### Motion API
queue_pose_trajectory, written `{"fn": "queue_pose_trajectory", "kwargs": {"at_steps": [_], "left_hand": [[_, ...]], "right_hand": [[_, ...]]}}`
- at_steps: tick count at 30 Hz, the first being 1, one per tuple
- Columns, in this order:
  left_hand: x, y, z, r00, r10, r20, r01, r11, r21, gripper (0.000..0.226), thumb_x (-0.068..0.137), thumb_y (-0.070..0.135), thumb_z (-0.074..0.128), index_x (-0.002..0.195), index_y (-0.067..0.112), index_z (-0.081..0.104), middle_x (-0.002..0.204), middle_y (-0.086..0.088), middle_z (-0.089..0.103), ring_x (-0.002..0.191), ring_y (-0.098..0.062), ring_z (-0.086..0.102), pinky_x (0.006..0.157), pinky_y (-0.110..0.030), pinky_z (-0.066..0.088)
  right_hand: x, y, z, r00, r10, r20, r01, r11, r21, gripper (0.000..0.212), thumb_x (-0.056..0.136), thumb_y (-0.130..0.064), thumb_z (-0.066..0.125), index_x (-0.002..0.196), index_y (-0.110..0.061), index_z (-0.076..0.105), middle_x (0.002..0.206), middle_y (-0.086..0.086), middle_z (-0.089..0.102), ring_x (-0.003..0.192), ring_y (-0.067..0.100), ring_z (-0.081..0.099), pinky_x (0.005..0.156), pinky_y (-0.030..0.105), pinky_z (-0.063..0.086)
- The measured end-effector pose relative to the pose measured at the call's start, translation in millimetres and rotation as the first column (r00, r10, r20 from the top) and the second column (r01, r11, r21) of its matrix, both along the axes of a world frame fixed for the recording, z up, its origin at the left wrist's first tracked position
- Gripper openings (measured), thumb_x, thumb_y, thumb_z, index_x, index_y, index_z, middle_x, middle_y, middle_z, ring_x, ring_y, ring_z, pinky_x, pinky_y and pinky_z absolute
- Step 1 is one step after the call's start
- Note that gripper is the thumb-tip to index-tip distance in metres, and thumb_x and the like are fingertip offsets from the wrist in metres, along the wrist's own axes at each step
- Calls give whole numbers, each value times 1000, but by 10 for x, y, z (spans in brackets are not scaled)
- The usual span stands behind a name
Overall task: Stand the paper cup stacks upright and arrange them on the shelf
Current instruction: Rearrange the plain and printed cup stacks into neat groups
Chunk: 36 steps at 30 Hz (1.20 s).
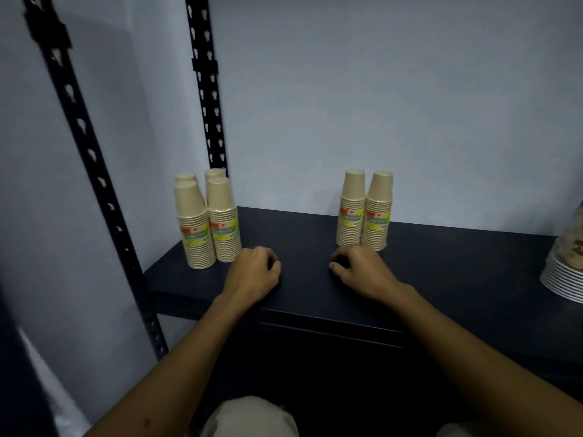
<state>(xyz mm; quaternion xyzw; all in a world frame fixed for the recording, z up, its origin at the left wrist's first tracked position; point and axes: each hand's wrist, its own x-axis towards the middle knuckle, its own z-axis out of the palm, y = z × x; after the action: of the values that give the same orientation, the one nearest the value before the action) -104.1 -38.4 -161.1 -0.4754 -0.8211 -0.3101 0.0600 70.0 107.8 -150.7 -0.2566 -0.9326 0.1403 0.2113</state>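
Observation:
Several upright stacks of beige paper cups [206,222] with yellow-green labels stand grouped at the left end of the dark shelf [303,234]. Two more upright stacks [364,212] stand side by side near the middle, close to the wall. My left hand [255,274] rests on the shelf just right of the left group, its fingers curled and holding nothing. Directly in front of the middle pair, my right hand [362,269] lies on the shelf, fingers curled under and empty. Neither hand touches a stack.
A pile of white plates [564,275] sits at the shelf's right end, with something patterned on top. Black perforated uprights [206,89] frame the left side. A pale wall stands behind the shelf.

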Motion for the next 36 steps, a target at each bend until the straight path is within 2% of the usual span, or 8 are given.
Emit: {"fn": "queue_pose_trajectory", "kwargs": {"at_steps": [7, 13, 19, 21, 23, 26, 29, 36], "left_hand": [[-325, -530, 24, 986, 165, 14, -166, 980, 106, 21, 87, 26, 59, 79, 12, 72, 77, -2, 71, 70, -17, 63, 63, -33, 53], [-534, -822, -22, 963, 253, 88, -268, 931, 250, 25, 79, 25, 63, 58, 14, 55, 57, 3, 59, 56, -12, 56, 56, -29, 46], [-669, -892, 1, 895, 250, 368, -395, 827, 399, 27, 78, 18, 73, 93, 12, 52, 84, -3, 59, 75, -14, 57, 59, -14, 40], [-708, -873, 25, 873, 171, 457, -369, 844, 389, 46, 79, 16, 75, 117, 14, 50, 104, 0, 59, 94, -13, 59, 73, -15, 47], [-747, -854, 34, 841, 100, 531, -341, 861, 377, 62, 81, 12, 74, 135, 12, 44, 115, 3, 57, 107, -14, 58, 90, -29, 51], [-788, -830, 44, 807, 26, 590, -310, 869, 386, 59, 82, 3, 70, 136, 10, 48, 128, -5, 61, 117, -20, 59, 101, -42, 48], [-779, -812, 55, 798, 10, 603, -296, 877, 378, 53, 82, 2, 70, 132, 9, 54, 126, -7, 64, 114, -20, 61, 99, -39, 50], [-674, -713, 56, 774, -23, 632, -281, 883, 377, 53, 77, 5, 76, 126, 12, 57, 116, -4, 68, 104, -17, 66, 95, -42, 54]], "right_hand": [[-755, -317, 31, 992, 124, 11, -123, 991, -61, 32, 91, -31, 61, 118, -13, 65, 122, 3, 65, 112, 18, 59, 94, 30, 47], [-1254, -565, 5, 980, 177, -95, -193, 961, -196, 47, 88, -30, 66, 130, -12, 55, 126, 6, 62, 114, 19, 58, 94, 28, 46], [-1539, -728, 15, 934, 178, -310, -305, 851, -428, 62, 81, -22, 75, 136, -13, 47, 130, 2, 60, 111, 12, 59, 91, 22, 46], [-1587, -742, 15, 922, 174, -347, -327, 829, -454, 59, 80, -19, 76, 133, -13, 49, 126, 1, 63, 106, 10, 61, 89, 21, 47], [-1619, -730, -1, 916, 173, -361, -336, 822, -460, 58, 79, -18, 77, 131, -14, 51, 124, 1, 64, 105, 11, 62, 90, 24, 49], [-1626, -709, -12, 909, 170, -381, -347, 813, -467, 56, 80, -16, 76, 130, -13, 52, 123, 2, 65, 103, 10, 62, 86, 20, 49], [-1613, -704, -14, 904, 168, -392, -353, 812, -466, 55, 80, -15, 76, 129, -13, 53, 122, 2, 65, 101, 9, 62, 82, 16, 48], [-1424, -625, 8, 920, 137, -368, -310, 829, -466, 53, 79, -17, 77, 127, -14, 55, 117, 0, 67, 101, 12, 64, 90, 28, 53]]}}
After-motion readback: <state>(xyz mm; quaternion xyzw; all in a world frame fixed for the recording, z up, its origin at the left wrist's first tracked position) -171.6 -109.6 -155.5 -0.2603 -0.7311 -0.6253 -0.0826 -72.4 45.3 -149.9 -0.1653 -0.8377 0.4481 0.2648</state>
